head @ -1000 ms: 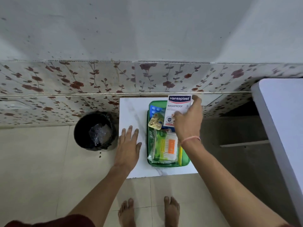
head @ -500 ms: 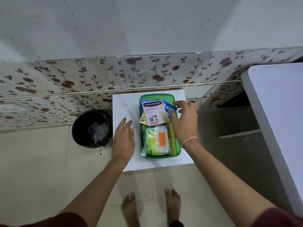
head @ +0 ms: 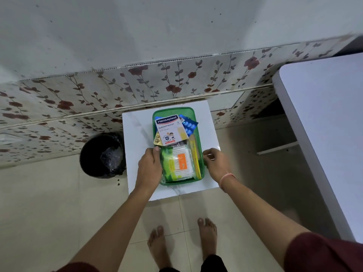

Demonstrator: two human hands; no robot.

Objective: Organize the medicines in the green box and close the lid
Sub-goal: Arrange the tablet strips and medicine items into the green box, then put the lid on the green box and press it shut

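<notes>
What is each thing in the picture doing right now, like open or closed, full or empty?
green box: open, no lid on it, packed with medicines.
Hansaplast packet: lying flat on top, at the far end.
blue pill strips: poking over the far right rim.
cotton swab pack: lying flat at the near end.
left hand: gripping the box's left side.
right hand: at the box's right side.
black bin: open, lined with a bag.
</notes>
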